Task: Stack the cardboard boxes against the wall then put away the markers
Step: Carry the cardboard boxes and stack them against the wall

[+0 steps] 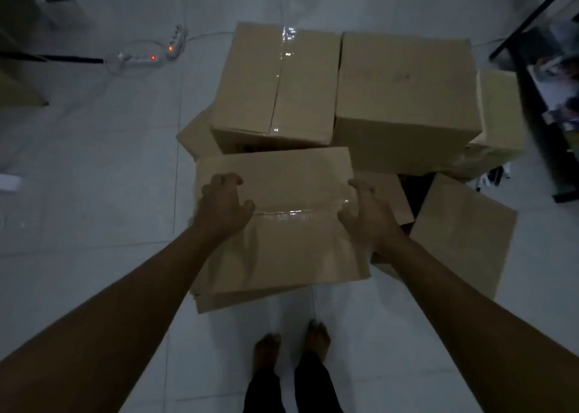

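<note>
Dim grey floor tiles (pixel 94 193) carry a loose heap of cardboard boxes (pixel 404 99) at frame centre, not yet neatly stacked. Left hand (pixel 224 205) and right hand (pixel 365 212) grip the nearest box (pixel 282 243) by its sides. No markers are visible, so most of the job looks undone.

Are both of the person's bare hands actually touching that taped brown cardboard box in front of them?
Touching. The head view shows the left hand and right hand with fingers curled over opposite ends of the taped brown cardboard box.

Tan cardboard boxes (pixel 404 99), pale grey tiled floor (pixel 94 193), black shelf frame (pixel 539 149)
</note>
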